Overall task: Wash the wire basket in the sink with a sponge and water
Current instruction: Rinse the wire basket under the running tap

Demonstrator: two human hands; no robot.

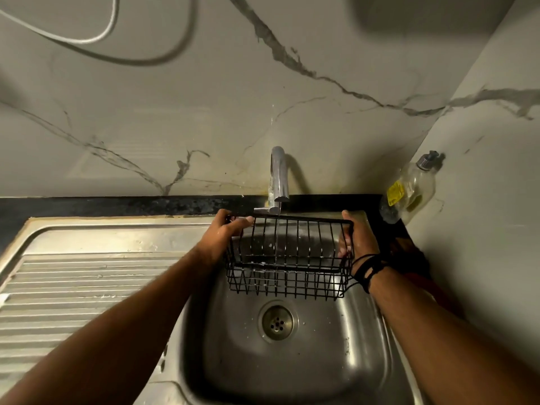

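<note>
The basket, black wire, is hanging in the air over the sink bowl, just above centre of the view, tilted so its open top is facing toward the person. It is sitting right under the tap, which is standing at twelve o'clock from it. A thin stream of water is running from the spout down through the basket's wires. White droplets or suds are clinging to the lower wires.

The left hand is gripping the basket's nine o'clock end, fingers curling over the top rim and thumb wrapping behind it. The right hand is holding the three o'clock end, thumb lying over the top corner and fingers curling around the side wires from inside. Dark cords are circling the right wrist.

The drain is lying at six o'clock from the basket, well below it, with droplets scattered around it on the steel. The ribbed drainboard is stretching out at nine o'clock of the bowl. A clear bottle with a yellow label is leaning in the wall corner at two o'clock from the basket, apart from it. A marbled wall is rising behind the tap, and a pale cable is looping across its upper left.
</note>
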